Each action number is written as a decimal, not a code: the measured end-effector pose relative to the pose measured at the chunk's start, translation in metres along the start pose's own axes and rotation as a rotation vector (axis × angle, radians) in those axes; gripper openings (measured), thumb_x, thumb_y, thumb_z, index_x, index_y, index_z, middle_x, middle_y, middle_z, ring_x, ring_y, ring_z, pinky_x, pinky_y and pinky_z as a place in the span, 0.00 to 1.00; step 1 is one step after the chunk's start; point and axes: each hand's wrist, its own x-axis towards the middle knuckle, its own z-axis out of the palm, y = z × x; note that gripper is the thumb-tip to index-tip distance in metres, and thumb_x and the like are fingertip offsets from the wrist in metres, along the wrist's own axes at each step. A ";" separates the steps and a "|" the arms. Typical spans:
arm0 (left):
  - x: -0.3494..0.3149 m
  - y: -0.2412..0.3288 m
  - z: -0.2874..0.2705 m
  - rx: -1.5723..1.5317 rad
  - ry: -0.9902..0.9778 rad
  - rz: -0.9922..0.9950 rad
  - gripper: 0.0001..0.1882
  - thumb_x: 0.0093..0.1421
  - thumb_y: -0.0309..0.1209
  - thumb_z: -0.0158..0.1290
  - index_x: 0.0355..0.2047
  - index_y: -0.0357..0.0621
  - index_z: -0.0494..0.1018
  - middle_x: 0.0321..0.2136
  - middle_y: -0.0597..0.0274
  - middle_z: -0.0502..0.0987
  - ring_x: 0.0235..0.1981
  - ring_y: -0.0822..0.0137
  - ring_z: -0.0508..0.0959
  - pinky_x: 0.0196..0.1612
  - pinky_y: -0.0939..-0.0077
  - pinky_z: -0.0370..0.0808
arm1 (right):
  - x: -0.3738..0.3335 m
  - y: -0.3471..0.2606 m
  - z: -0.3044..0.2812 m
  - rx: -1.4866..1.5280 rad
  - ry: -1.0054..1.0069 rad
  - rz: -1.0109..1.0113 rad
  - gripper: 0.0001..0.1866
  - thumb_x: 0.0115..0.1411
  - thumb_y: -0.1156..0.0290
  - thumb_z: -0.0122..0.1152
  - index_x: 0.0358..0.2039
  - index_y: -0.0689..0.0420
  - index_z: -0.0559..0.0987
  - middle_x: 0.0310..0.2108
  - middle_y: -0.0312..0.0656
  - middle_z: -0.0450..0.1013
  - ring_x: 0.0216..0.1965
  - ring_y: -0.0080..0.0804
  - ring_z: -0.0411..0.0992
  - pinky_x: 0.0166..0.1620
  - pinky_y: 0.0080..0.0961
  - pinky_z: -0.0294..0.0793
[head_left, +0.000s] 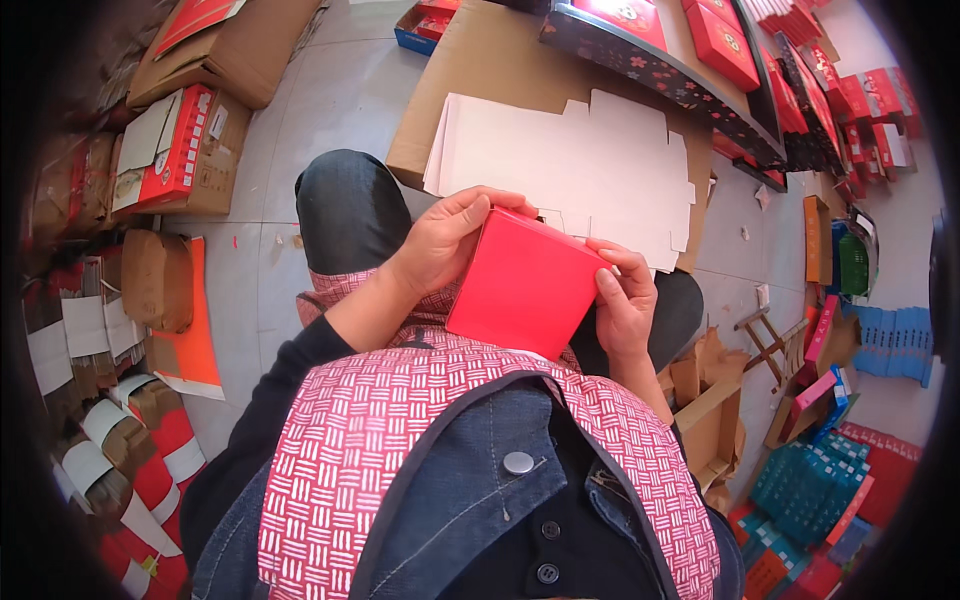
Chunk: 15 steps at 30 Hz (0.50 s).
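Note:
A red cardboard box (525,285) is held up over my lap, its flat red face turned toward me. My left hand (455,235) grips its upper left corner, thumb along the edge. At the upper right edge my right hand (625,290) pinches it between thumb and fingers. The fingers' far parts are hidden behind the box. Just beyond lies a stack of white die-cut cardboard sheets (560,160), resting on a large brown carton (490,60).
An open tray with a dark floral edge (660,80) holds red boxes (720,45) at the far right of the carton. Cartons (170,150) stand on the left. An open brown carton (712,430), a small wooden stool (768,345) and blue stacked packages (890,343) are at the right.

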 end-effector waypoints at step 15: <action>-0.007 -0.014 -0.017 0.110 -0.037 0.113 0.11 0.63 0.38 0.49 0.36 0.43 0.73 0.39 0.57 0.74 0.52 0.59 0.70 0.56 0.63 0.67 | -0.009 0.020 0.011 0.105 -0.024 0.003 0.11 0.66 0.73 0.47 0.45 0.63 0.72 0.50 0.48 0.68 0.52 0.31 0.66 0.56 0.27 0.63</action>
